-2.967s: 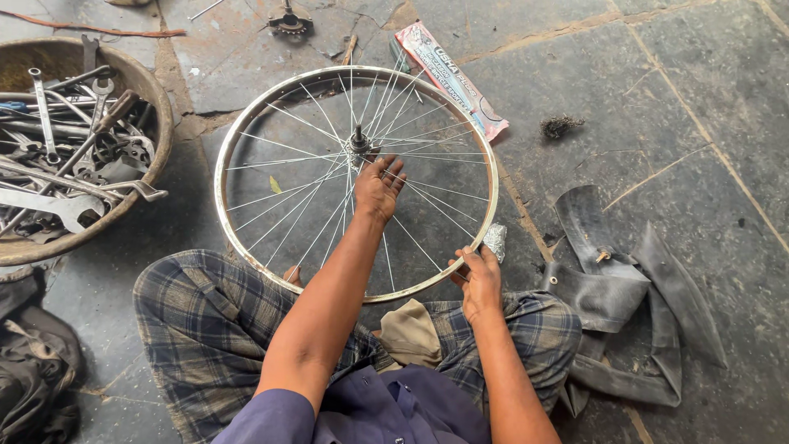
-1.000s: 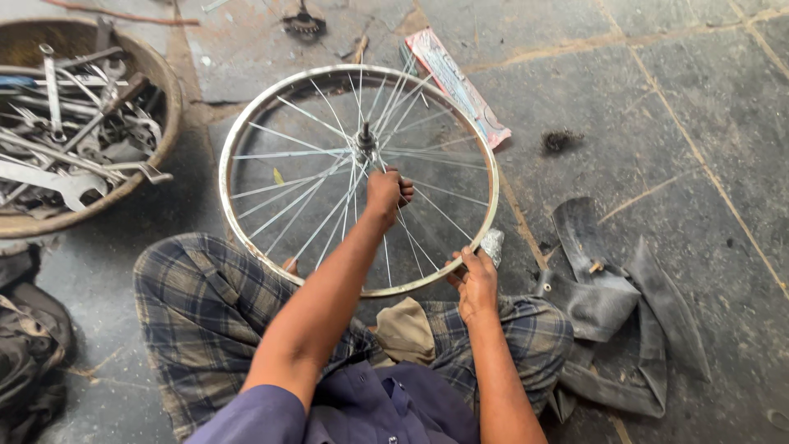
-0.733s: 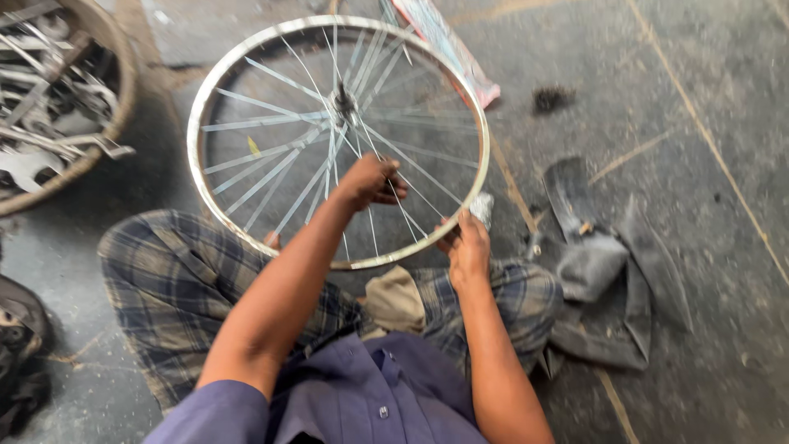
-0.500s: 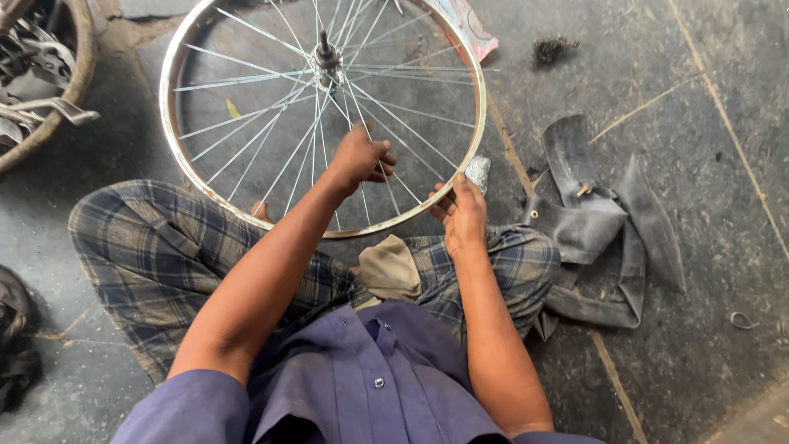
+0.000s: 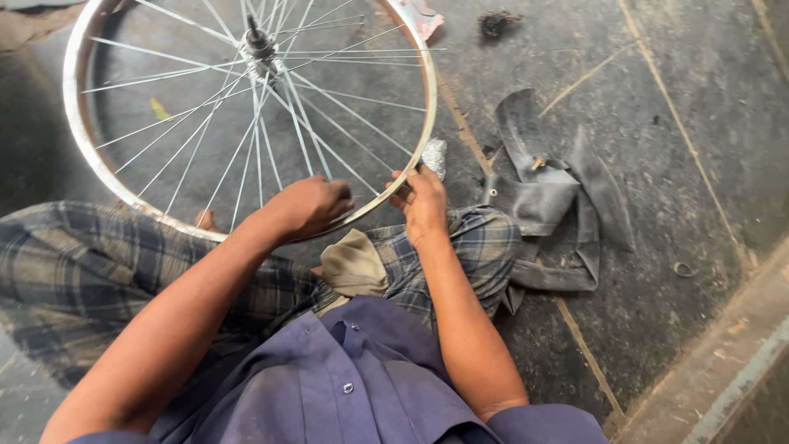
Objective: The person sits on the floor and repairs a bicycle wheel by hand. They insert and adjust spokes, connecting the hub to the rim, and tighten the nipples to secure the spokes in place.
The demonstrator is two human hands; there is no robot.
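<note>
We saw the bare wheel (image 5: 246, 115), a silver rim with thin spokes and a hub (image 5: 260, 45), lying flat on the dark stone floor (image 5: 674, 123) in front of the seated person, its near edge resting against the checked cloth over the knees. The left hand (image 5: 308, 205) was curled shut around the spokes just inside the near part of the rim, fingers folded under so that we could not tell whether a small tool sat inside the grip. The right hand (image 5: 423, 197) was closed on the rim itself, just to the right of the left hand, thumb and fingers pinching the metal edge; a small crumpled silvery thing (image 5: 434, 154) lay touching the rim just beyond its fingertips, and we could not tell what it was. As we judged it, the stripping was done: no tyre or tube was on the wheel, and a slack black inner tube (image 5: 551, 197) lay heaped on the floor to the right of the right hand, apart from the rim. What remained looked like work on the spokes, with both hands on the near side of the wheel and the far side untouched, though nothing showed how many spokes had been handled. A folded tan cloth (image 5: 353, 263) sat in the lap just below the hands. No container was in view, so we could say nothing of contents.
</note>
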